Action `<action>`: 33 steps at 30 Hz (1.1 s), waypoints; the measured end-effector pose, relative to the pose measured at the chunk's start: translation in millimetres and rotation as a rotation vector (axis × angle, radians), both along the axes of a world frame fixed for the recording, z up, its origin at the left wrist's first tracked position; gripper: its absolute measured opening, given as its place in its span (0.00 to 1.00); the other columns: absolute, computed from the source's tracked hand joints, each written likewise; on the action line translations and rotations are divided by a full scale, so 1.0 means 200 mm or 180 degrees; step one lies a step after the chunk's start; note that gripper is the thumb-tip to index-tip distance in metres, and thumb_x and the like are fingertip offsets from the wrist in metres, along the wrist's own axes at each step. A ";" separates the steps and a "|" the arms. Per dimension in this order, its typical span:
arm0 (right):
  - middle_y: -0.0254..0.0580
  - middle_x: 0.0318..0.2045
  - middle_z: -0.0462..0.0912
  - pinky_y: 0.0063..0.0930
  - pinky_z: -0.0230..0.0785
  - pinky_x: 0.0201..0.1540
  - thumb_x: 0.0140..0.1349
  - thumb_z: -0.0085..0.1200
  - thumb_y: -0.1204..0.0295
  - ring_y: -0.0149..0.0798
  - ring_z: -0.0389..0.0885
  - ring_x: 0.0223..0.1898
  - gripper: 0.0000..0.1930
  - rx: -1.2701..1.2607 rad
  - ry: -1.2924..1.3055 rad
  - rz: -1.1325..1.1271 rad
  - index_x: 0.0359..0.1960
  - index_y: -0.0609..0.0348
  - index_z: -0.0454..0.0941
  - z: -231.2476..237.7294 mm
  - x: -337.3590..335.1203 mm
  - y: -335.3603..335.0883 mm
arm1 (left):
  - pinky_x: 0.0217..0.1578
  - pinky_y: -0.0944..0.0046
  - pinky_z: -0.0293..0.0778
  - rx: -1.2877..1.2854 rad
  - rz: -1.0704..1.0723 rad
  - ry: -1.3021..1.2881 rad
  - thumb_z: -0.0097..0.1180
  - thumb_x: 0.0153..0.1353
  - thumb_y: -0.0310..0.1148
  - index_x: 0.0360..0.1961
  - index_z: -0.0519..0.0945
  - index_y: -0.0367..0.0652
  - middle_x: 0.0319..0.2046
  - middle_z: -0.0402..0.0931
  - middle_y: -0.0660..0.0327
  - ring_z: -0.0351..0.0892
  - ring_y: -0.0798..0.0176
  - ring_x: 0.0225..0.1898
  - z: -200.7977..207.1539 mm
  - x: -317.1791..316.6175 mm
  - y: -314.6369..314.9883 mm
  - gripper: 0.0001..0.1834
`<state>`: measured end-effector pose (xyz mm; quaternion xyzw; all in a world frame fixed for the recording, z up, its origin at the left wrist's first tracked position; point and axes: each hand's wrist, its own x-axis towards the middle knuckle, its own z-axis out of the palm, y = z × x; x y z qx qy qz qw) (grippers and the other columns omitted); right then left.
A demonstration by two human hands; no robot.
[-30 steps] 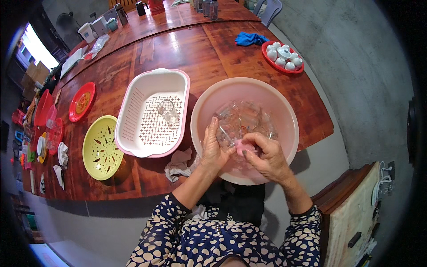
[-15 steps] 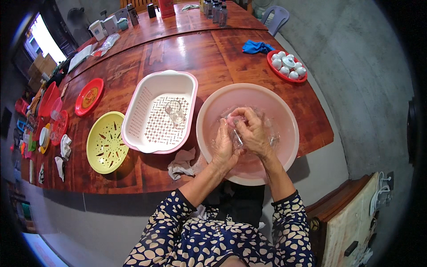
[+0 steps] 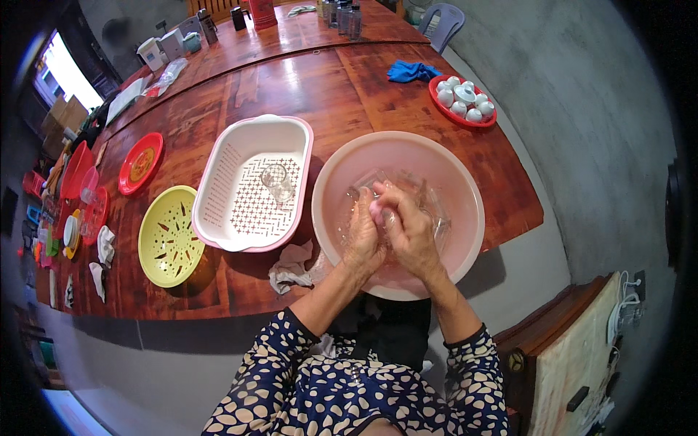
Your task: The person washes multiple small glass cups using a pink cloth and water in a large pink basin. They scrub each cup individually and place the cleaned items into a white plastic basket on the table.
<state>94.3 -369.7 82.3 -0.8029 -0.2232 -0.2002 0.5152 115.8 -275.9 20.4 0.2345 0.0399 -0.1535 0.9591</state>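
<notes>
Both my hands are over a wide pink basin point(image 3: 465, 240) of water. My left hand point(image 3: 365, 236) is closed, palm turned inward, round a clear glass, which is mostly hidden between the hands. My right hand point(image 3: 408, 225) has its fingers curled over a small wet pink cloth or sponge point(image 3: 376, 209), pressed against the glass. More clear glassware point(image 3: 441, 221) lies in the water around them. Left of the basin stands a white basket with a pink rim point(image 3: 211, 207), with clear glasses point(image 3: 278, 182) on its slotted bottom.
A yellow colander point(image 3: 169, 240) and a crumpled cloth point(image 3: 292, 267) lie near the front edge. Red plates point(image 3: 140, 163) and cups stand at the left. Far right are a red plate with white cups and a lidded pot point(image 3: 465, 94), and a blue cloth point(image 3: 411, 71). Bottles point(image 3: 355, 23) stand far back.
My hands have closed together, so the clear glass seen between them earlier is now largely hidden. The right hand has turned slightly over it. The whole view has shifted a little.
</notes>
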 end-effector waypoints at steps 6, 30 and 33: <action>0.43 0.45 0.79 0.23 0.68 0.52 0.68 0.41 0.77 0.31 0.76 0.46 0.11 0.1564 0.1643 0.0244 0.48 0.67 0.71 -0.04 0.10 -0.06 | 0.43 0.58 0.80 0.0194 -0.0321 0.0012 0.41 0.63 0.61 0.52 0.70 0.48 0.44 0.76 0.61 0.79 0.64 0.43 0.13 -0.03 0.02 0.30; 0.42 0.40 0.80 0.23 0.70 0.49 0.66 0.41 0.80 0.31 0.78 0.43 0.08 0.1831 0.1148 -0.0247 0.44 0.68 0.72 -0.10 0.03 -0.01 | 0.49 0.63 0.75 -0.0185 -0.0058 -0.0002 0.42 0.66 0.55 0.53 0.71 0.46 0.43 0.76 0.61 0.77 0.64 0.47 0.07 -0.01 0.03 0.26; 0.43 0.43 0.78 0.23 0.68 0.52 0.66 0.41 0.81 0.31 0.76 0.46 0.09 0.1646 0.1095 -0.0498 0.45 0.68 0.70 -0.10 -0.06 -0.01 | 0.46 0.61 0.76 -0.0405 -0.0090 0.0014 0.43 0.66 0.55 0.51 0.71 0.44 0.43 0.76 0.58 0.77 0.61 0.44 0.07 0.01 0.03 0.26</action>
